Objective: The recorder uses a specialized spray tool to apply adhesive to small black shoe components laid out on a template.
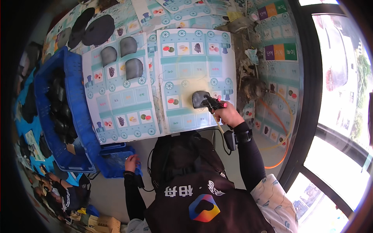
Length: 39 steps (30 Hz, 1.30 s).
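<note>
My right hand (229,115) is wrapped round a black spray gun (211,103) with red knobs. Its nozzle is at a dark grey rounded pad (199,98), which lies on the right printed sheet (195,128) amid a yellowish stain. A pale hose runs down from the gun beside my right wrist. Over a small blue bin (110,162), low on the left, my left hand (131,163) has its fingers apart, with nothing visible in them. Three similar grey pads, one of them a rounded pad (134,68) nearest the middle, rest on the left printed sheet (120,97).
A large blue crate (83,112) full of dark pieces stands at the left. Big black round pieces (98,30) lie at the far left of the table. An orange hose (286,145) loops on the right near the window frame (301,116). Another person (70,190) sits lower left.
</note>
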Available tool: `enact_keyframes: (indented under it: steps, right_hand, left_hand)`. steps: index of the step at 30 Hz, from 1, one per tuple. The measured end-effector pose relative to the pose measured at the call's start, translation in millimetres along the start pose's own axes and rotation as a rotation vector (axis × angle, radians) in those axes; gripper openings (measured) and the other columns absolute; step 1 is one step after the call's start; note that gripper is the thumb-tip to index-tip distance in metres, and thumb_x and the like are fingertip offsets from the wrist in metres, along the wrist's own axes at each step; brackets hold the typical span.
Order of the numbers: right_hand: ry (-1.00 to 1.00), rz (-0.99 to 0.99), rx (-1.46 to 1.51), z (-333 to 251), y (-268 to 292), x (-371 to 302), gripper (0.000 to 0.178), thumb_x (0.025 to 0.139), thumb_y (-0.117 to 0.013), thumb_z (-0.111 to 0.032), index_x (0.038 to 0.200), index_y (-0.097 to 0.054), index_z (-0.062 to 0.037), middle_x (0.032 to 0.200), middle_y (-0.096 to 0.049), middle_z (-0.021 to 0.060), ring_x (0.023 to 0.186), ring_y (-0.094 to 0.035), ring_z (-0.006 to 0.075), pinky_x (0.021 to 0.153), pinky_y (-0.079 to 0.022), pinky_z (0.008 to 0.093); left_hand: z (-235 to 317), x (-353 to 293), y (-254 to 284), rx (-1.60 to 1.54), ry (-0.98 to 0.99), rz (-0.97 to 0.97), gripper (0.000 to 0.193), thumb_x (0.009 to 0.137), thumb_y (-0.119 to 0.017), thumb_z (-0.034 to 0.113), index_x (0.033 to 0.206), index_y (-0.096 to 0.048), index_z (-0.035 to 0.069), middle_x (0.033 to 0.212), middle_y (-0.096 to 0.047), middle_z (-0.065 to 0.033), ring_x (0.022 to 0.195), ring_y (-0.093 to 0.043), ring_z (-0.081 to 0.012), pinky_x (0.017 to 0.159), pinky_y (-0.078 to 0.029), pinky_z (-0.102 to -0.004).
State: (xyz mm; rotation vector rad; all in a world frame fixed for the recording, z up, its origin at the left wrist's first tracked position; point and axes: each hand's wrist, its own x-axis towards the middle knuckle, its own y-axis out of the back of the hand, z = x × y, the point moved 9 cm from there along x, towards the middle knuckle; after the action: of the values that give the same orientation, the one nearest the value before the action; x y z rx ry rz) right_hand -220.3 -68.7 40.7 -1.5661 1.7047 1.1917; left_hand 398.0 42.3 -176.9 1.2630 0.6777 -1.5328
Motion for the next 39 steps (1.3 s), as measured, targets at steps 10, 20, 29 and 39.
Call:
enact_keyframes:
  steps: [10,20,29,39]
  right_hand:
    - [0.247,0.334,0.091,42,29,-32,0.025,0.083,-0.062,-0.01,0.102,-0.066,0.0042,0.068,-0.064,0.0085,0.06,-0.061,0.0168,0.062,-0.051,0.033]
    - [0.25,0.448,0.079,83,28,-49,0.035,0.081,-0.064,-0.013,0.112,-0.066,0.0017,0.079,-0.07,0.0199,0.072,-0.069,0.0312,0.071,-0.053,0.0392]
    - [0.353,0.649,0.193,127,-10,-56,0.031,0.076,-0.063,-0.011,0.105,-0.063,-0.0001,0.084,-0.065,0.0258,0.086,-0.063,0.0471,0.077,-0.051,0.0452]
    - [0.422,0.712,0.306,140,-47,-71,0.029,0.073,-0.064,-0.012,0.099,-0.061,0.0009,0.078,-0.062,0.0227,0.074,-0.062,0.0421,0.07,-0.05,0.0418]
  left_hand:
    - [-5,-6,44,0.062,-0.077,0.027,0.027,0.1,-0.058,0.027,0.113,-0.067,0.006,0.092,-0.074,-0.0081,0.062,-0.062,-0.0132,0.051,-0.044,-0.0263]
    - [-18,6,73,0.049,-0.093,-0.023,0.029,0.101,-0.056,0.025,0.118,-0.065,0.004,0.092,-0.074,-0.0134,0.06,-0.062,-0.0166,0.049,-0.046,-0.0277]
    - [-3,-2,99,0.117,-0.126,-0.039,0.031,0.101,-0.058,0.03,0.118,-0.065,0.005,0.095,-0.074,-0.0117,0.062,-0.063,-0.0155,0.048,-0.045,-0.0268]
    - [48,-15,110,0.25,-0.121,-0.022,0.028,0.101,-0.058,0.028,0.116,-0.066,0.006,0.095,-0.074,-0.0104,0.064,-0.062,-0.0131,0.05,-0.046,-0.0267]
